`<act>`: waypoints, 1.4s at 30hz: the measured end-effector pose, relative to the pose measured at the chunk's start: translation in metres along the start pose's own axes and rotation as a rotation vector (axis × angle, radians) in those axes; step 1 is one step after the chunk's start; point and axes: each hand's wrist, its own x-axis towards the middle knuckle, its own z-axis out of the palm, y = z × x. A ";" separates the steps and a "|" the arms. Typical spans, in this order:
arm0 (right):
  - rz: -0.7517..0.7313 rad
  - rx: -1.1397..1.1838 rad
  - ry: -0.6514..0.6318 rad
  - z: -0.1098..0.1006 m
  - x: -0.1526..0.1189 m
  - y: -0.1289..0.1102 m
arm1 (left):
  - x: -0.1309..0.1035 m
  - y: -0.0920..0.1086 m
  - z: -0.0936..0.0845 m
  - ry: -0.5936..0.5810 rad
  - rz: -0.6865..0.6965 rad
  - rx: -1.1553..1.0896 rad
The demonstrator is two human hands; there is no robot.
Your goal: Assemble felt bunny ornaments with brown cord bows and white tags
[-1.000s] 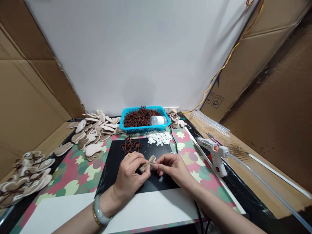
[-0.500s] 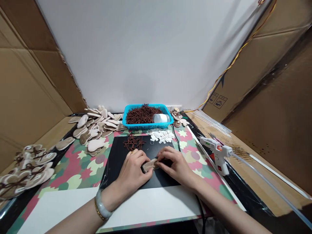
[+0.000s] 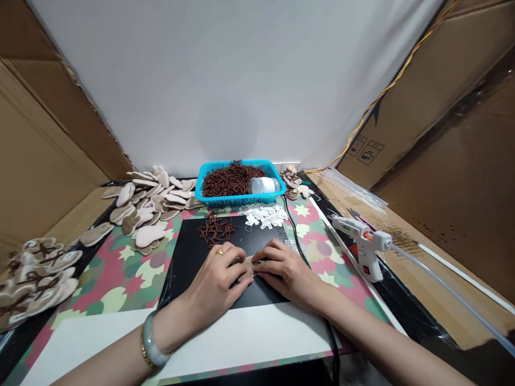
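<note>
Left hand (image 3: 219, 276) and right hand (image 3: 287, 271) both grasp a tan fabric piece (image 3: 250, 265) at the black mat (image 3: 187, 257), centrally inside the desk's (image 3: 140, 289) near edge. More exposed 0.5 s earlier, it is now largely finger-covered, suggesting closer pressing or shaping.

Left hand (image 3: 219, 276): 1 gold ring (image 3: 219, 251). Wrist (image 3: 171, 328): 1 pale bangle (image 3: 152, 341), 1 gold bracelet (image 3: 144, 349).

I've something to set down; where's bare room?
Bare patches: the white sheet between the forearms, and the patterned mat bordered by the black board and the fabric pieces. Crowded: the board's middle, where left hand and right hand hold a small tan piece, and around the blue basket.
</note>
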 end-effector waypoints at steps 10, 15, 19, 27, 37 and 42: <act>0.027 0.004 -0.022 0.004 -0.004 0.004 | -0.001 -0.015 0.003 0.014 0.005 -0.118; 0.021 -0.013 -0.058 0.001 0.004 0.003 | -0.003 -0.013 0.005 0.023 -0.009 -0.117; -0.017 -0.077 -0.073 -0.002 0.012 0.001 | -0.001 -0.009 0.004 0.021 -0.028 -0.059; -0.074 -0.102 -0.117 -0.004 0.018 0.004 | 0.001 -0.006 0.005 0.061 -0.084 -0.037; -0.101 -0.047 -0.063 0.001 0.021 0.011 | 0.001 -0.004 0.014 0.117 -0.072 -0.133; -0.119 -0.004 0.017 0.009 0.019 0.013 | 0.001 -0.002 0.016 0.136 -0.098 -0.142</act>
